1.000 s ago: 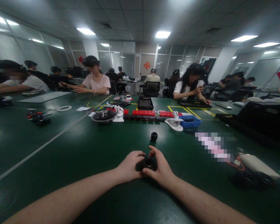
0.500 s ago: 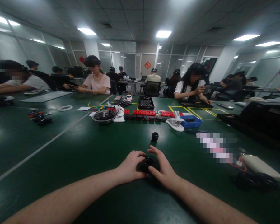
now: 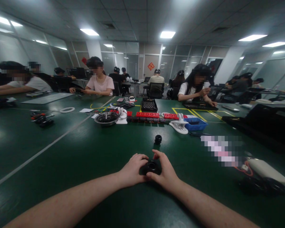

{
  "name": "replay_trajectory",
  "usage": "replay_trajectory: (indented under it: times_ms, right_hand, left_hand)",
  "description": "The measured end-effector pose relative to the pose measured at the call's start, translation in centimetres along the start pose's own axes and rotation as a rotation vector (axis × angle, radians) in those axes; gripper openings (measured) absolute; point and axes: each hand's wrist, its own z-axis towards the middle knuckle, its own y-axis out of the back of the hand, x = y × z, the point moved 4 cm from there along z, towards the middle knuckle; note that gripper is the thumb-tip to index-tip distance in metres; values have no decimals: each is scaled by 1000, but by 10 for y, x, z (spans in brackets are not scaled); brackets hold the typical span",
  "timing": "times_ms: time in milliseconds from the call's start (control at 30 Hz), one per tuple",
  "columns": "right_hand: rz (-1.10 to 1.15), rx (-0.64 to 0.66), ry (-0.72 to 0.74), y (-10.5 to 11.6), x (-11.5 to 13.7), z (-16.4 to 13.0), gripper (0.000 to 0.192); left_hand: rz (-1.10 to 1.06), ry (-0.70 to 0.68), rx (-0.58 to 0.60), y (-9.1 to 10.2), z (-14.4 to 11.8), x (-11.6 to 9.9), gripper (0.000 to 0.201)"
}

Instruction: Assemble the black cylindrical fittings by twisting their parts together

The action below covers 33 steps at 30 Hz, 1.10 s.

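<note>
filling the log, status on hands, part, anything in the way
Left hand holding black part; right hand curled at its right side, grip unclear. Part open end up. Second black piece just beyond hands, apart.

At lower centre, the black part (image 3: 152, 165) looks like smooth plastic, faintly glossy on its ring; the smaller black piece (image 3: 158, 139) above it is shiny and plastic-like. The green tabletop (image 3: 97, 148) is smooth, with a soft sheen. Mid-frame, the blue bin (image 3: 198, 127) and white clip stand (image 3: 180, 125) look plastic; upper left, glossy glass panels (image 3: 46, 47)
</note>
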Motion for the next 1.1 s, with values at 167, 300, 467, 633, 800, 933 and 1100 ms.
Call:
replay_trajectory:
  times_ms: [167, 300, 467, 633, 800, 933, 1100]
  right_hand:
    - [35, 17, 20, 2, 4, -1, 59]
    - [131, 103, 168, 3, 13, -4, 60]
    - [137, 121, 171, 2, 13, -4, 63]
    - [67, 39, 100, 3, 7, -3, 57]
    - [22, -16, 53, 3, 3, -3, 56]
    - [2, -45, 35, 3, 2, -1, 59]
    - [-12, -46, 2, 2, 2, -1, 65]
  left_hand:
    - [-12, -8, -21, 0, 0, 1, 40]
    - [-25, -17, -15, 1, 0, 1, 48]
    - [-14, -28, -23, 0, -1, 2, 44]
    - [-15, -24, -42, 0, 0, 1, 41]
    - [-15, -14, -38, 2, 0, -1, 40]
    - [-16, -16, -30, 2, -1, 0, 39]
    - [-21, -12, -28, 1, 1, 0, 36]
